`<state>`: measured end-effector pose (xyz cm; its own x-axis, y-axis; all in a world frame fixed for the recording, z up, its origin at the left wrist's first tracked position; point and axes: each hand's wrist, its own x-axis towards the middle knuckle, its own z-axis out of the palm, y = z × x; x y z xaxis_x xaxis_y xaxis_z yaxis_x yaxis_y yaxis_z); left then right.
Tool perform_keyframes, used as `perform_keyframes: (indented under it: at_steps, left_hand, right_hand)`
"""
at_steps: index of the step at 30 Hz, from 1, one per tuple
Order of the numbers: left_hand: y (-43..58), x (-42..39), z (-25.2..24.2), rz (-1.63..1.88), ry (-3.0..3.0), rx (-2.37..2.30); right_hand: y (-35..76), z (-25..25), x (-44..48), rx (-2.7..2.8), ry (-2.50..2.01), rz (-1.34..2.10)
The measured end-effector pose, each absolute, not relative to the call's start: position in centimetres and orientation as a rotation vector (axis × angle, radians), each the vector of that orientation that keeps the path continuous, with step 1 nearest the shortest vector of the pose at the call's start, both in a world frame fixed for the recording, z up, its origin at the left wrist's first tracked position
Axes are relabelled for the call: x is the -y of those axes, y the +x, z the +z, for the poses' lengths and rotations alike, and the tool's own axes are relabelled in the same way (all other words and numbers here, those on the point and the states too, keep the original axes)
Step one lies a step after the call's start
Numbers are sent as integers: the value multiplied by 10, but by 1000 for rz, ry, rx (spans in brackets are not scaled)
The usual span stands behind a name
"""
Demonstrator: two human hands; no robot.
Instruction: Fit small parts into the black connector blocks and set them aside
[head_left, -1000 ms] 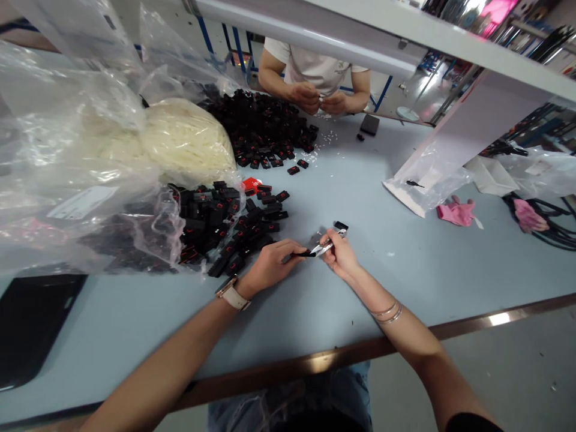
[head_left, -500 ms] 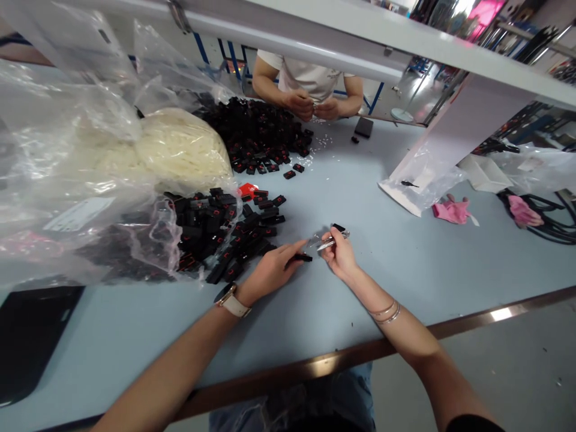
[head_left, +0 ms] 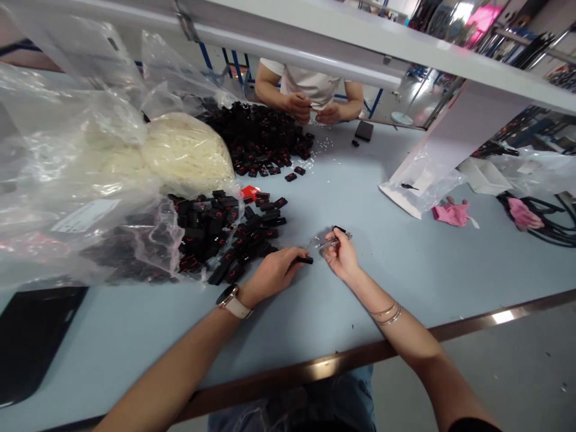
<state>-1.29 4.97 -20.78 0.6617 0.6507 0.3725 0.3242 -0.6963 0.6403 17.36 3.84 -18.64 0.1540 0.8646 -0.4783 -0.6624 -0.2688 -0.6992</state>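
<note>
My left hand [head_left: 275, 269] is closed on a small black plastic part [head_left: 306, 260], which sticks out past the fingertips just above the table. To its right, my right hand [head_left: 341, 255] grips a shiny metal hand tool [head_left: 332, 240]; glare and small size hide its exact kind. A black piece [head_left: 339, 229] shows at the top of that hand, by the thumb; whether it belongs to the tool I cannot tell. The tool's thin tip points left, close to the left fingertips. A heap of black parts with red marks [head_left: 243, 237] lies left of my hands, partly under clear plastic.
Large clear bags [head_left: 189, 147] with pale pieces fill the left side. Across the table a co-worker's hands [head_left: 315, 110] are beside another black heap [head_left: 263, 135] and scattered white bits. Pink gloves [head_left: 451, 213] lie right, near a white post. A shelf [head_left: 315, 36] crosses above.
My left index finger has drawn back from the tool's tip and curled in by the black part. My right hand stays nearly in place, with the tool turned slightly. The view has shifted a little.
</note>
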Motion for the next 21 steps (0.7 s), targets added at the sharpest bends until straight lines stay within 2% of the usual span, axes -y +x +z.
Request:
perform_keyframes:
  at_steps: [6,13,17,21]
  left_hand:
    - [-12,-50,-206,780,2329,-832]
    - [-12,-50,-208,763,2421,-851]
    - [-12,-49,-208,758,2432,-864]
    - [-12,-49,-208,745,2439,-861]
  right_hand:
    - [176,-184,-37,392,-1155,1364]
    - [229,-134,-26,787,-1323,602]
    - [288,-106,15,909,-1661,84]
    - [361,-108,87,962,-2256,-239]
